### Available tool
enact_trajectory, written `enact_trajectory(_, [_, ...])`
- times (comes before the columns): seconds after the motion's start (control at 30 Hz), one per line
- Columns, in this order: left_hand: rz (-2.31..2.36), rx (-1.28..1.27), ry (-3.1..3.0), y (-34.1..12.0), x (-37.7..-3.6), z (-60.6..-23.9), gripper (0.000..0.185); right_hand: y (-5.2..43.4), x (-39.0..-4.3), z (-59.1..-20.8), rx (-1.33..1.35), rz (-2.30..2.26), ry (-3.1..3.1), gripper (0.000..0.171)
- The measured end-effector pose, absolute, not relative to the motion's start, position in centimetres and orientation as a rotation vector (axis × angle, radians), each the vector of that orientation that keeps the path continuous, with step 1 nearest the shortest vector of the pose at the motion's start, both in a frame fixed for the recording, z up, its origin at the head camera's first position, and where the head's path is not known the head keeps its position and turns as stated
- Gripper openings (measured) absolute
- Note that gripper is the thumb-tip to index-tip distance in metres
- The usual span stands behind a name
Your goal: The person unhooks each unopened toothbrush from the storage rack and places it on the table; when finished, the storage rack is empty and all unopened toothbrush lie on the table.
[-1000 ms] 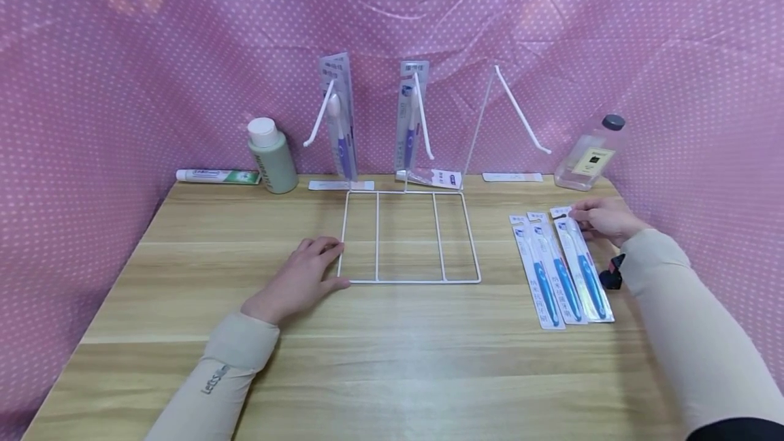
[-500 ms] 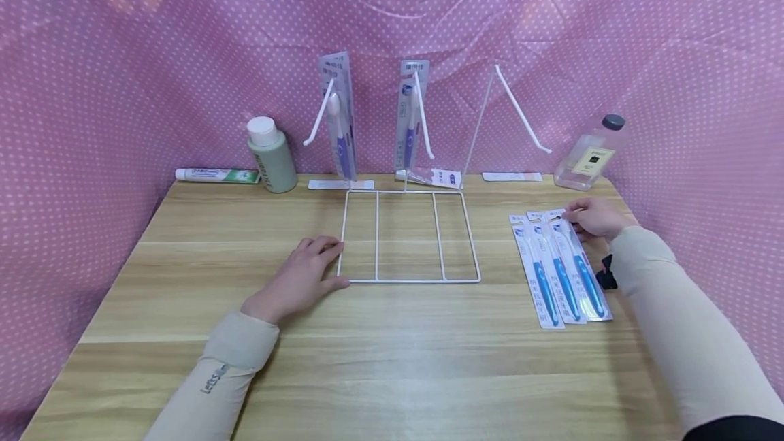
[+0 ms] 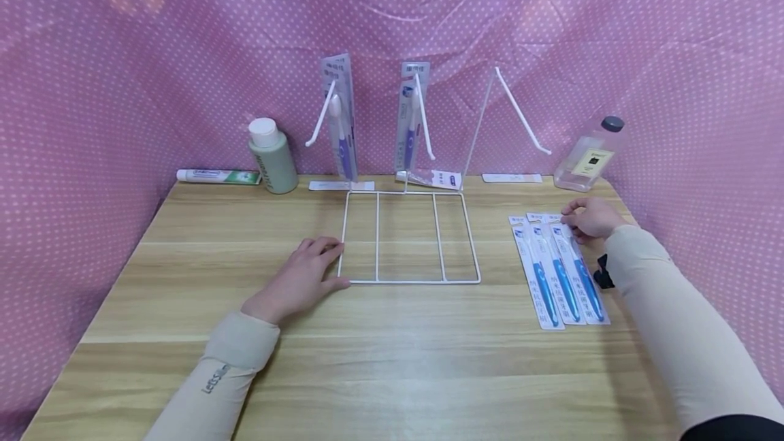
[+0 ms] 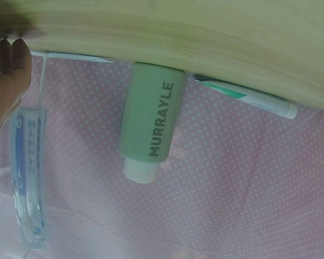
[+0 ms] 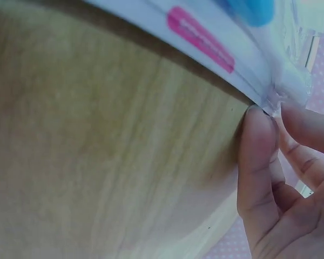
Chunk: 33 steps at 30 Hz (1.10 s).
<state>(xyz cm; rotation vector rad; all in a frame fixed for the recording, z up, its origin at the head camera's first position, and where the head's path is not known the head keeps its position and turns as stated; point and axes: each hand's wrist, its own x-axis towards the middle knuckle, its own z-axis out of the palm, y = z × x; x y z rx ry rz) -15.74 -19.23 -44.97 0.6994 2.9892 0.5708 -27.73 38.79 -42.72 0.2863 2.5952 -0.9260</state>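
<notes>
The rightmost toothbrush pack (image 3: pixel 584 281) extended toward you from your right hand (image 3: pixel 593 218), whose fingers pinched its top; your left hand (image 3: pixel 297 282), fingers spread, touched the rack (image 3: pixel 409 282).

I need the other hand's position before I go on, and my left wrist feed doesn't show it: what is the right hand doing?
Observer: The right hand pinches the rightmost blue toothbrush pack near its top edge.
Operator: Is that the only blue one out?
Observer: No, three blue packs lie side by side on the wooden table.
Operator: Anywhere free to hang one?
Observer: The rightmost hook of the white wire rack has nothing hanging on it.
</notes>
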Motion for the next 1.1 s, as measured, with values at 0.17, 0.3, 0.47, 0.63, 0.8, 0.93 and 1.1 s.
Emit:
enact_trajectory(0.17, [0.576,0.703,2.993,-19.2,-15.7,-45.0,0.076,38.8,-27.7,-43.0,0.29,-0.912,2.619,0.03])
enact_trajectory(0.3, [0.58,0.704,2.998,-19.3,-15.7,-44.9,0.076,38.4,-27.8,-42.3,0.248,-0.912,2.632,0.029])
enact_trajectory(0.47, [0.567,0.714,3.002,-19.3,-15.7,-45.0,0.076,36.2,-27.4,-39.4,0.13,-0.901,2.78,0.038])
enact_trajectory(0.63, [0.568,0.708,2.995,-19.3,-15.9,-45.2,0.077,32.1,-27.1,-36.2,-0.028,-0.998,2.852,0.05])
enact_trajectory(0.8, [0.568,0.706,2.991,-19.3,-15.9,-45.1,0.078,26.9,-27.1,-33.9,-0.134,-1.153,2.796,0.054])
enact_trajectory(0.93, [0.568,0.714,2.99,-19.3,-15.9,-45.1,0.078,23.2,-27.1,-32.4,-0.204,-1.346,2.712,0.059])
enact_trajectory(1.1, [0.561,0.721,2.997,-19.3,-15.9,-45.2,0.078,19.2,-27.3,-31.3,-0.416,-1.824,2.517,0.056])
